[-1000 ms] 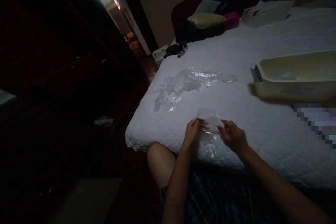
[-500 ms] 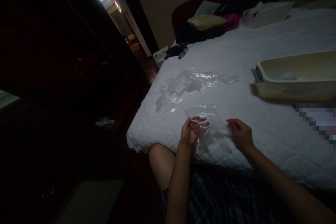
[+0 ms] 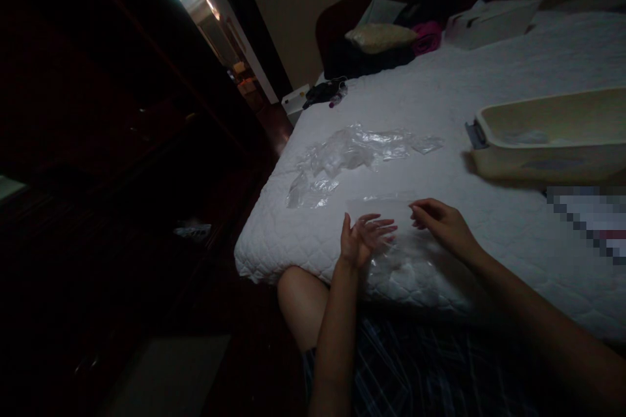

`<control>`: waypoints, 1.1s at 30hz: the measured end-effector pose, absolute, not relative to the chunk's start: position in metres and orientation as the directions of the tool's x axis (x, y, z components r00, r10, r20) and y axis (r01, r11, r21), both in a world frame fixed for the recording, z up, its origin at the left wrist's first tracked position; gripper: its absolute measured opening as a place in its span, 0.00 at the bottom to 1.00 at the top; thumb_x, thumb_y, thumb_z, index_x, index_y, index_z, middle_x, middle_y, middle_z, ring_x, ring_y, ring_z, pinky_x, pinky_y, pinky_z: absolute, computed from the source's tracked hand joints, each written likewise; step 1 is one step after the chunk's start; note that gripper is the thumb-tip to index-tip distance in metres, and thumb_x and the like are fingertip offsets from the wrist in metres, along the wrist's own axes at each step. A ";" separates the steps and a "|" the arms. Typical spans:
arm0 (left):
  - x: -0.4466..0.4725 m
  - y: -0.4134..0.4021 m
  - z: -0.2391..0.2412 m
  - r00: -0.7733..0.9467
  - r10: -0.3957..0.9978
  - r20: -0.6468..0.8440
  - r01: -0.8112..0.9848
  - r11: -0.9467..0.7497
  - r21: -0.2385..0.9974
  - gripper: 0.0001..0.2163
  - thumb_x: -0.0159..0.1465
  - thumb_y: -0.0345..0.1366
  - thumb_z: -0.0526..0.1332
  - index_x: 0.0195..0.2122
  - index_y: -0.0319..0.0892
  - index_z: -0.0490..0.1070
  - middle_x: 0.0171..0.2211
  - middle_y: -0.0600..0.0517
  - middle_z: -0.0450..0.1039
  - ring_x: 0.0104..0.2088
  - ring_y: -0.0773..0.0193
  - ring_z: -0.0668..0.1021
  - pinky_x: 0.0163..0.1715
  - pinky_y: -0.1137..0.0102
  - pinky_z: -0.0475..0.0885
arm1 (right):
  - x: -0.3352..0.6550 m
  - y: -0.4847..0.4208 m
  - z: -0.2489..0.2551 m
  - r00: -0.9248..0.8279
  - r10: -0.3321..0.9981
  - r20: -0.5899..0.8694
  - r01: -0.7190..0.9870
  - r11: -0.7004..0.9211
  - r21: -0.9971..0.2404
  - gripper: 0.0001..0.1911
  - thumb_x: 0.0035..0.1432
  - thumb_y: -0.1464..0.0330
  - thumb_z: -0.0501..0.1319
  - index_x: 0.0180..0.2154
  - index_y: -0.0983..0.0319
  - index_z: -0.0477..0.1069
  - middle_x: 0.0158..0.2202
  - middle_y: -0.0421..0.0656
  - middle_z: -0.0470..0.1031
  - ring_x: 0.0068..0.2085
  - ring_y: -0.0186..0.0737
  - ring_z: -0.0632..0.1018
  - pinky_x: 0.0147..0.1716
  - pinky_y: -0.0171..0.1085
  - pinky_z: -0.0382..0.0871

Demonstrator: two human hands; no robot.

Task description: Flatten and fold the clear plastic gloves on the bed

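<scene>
Fingers of the left hand point(image 3: 360, 244) spread loosely against a thin, clear plastic bag point(image 3: 403, 262), while the right hand point(image 3: 443, 225) pinches its edge. It is over the near edge of the white quilted bed point(image 3: 508, 241), with crumpled clear plastic point(image 3: 349, 148) farther back.

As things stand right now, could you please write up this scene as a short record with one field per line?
Left hand: open, fingers spread, at the clear plastic sheet
Right hand: thumb and fingers drawn together near the sheet's edge; grip unclear
Surface: white quilted bed cover
Beyond the hands: crumpled clear plastic, lying on the cover
Right side: cream tub with something pale inside
Far end: magenta cloth, white box
Light: dim
</scene>
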State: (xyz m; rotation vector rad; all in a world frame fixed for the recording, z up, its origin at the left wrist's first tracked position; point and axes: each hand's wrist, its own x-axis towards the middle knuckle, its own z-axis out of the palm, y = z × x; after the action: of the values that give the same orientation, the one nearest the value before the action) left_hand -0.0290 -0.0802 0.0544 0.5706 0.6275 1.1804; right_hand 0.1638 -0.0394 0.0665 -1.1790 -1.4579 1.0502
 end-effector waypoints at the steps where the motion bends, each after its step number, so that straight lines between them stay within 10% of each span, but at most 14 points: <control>1: -0.028 -0.080 0.053 0.222 0.966 -0.135 -0.661 0.251 0.708 0.30 0.54 0.63 0.57 0.41 0.39 0.71 0.42 0.41 0.77 0.46 0.48 0.77 0.48 0.55 0.68 | 0.165 -0.040 0.071 -0.061 0.986 0.155 0.162 0.163 -0.973 0.23 0.49 0.48 0.62 0.34 0.62 0.71 0.24 0.42 0.74 0.24 0.37 0.75 0.25 0.39 0.72; 6: -0.020 -0.079 0.043 0.067 0.988 -0.141 -0.493 0.155 0.856 0.26 0.44 0.46 0.73 0.43 0.44 0.69 0.42 0.48 0.76 0.43 0.57 0.78 0.43 0.65 0.70 | 0.172 -0.042 0.093 0.003 0.979 0.206 0.220 0.200 -0.955 0.22 0.50 0.49 0.61 0.34 0.62 0.71 0.22 0.40 0.70 0.22 0.34 0.72 0.20 0.35 0.69; 17: -0.021 -0.078 0.041 0.137 0.958 -0.253 -0.437 0.288 0.852 0.17 0.46 0.41 0.71 0.32 0.37 0.71 0.32 0.47 0.77 0.30 0.60 0.80 0.35 0.66 0.71 | 0.201 -0.026 0.134 -0.016 0.953 0.304 0.460 0.277 -0.844 0.16 0.56 0.56 0.58 0.36 0.62 0.72 0.25 0.42 0.71 0.22 0.33 0.71 0.19 0.34 0.66; 33: -0.017 -0.077 0.041 0.192 0.952 -0.239 -0.444 0.301 0.844 0.27 0.41 0.39 0.75 0.42 0.40 0.68 0.31 0.51 0.77 0.29 0.61 0.80 0.37 0.64 0.74 | 0.218 0.049 0.142 -0.204 0.977 -0.057 0.526 0.060 -0.848 0.06 0.56 0.70 0.62 0.34 0.67 0.72 0.17 0.39 0.71 0.17 0.30 0.70 0.15 0.29 0.61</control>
State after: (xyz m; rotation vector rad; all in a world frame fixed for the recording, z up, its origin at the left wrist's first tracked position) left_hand -0.0166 -0.0772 0.0406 0.7130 0.8824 1.1056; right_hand 0.2182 0.0490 0.1419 -1.5010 -1.7869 1.0495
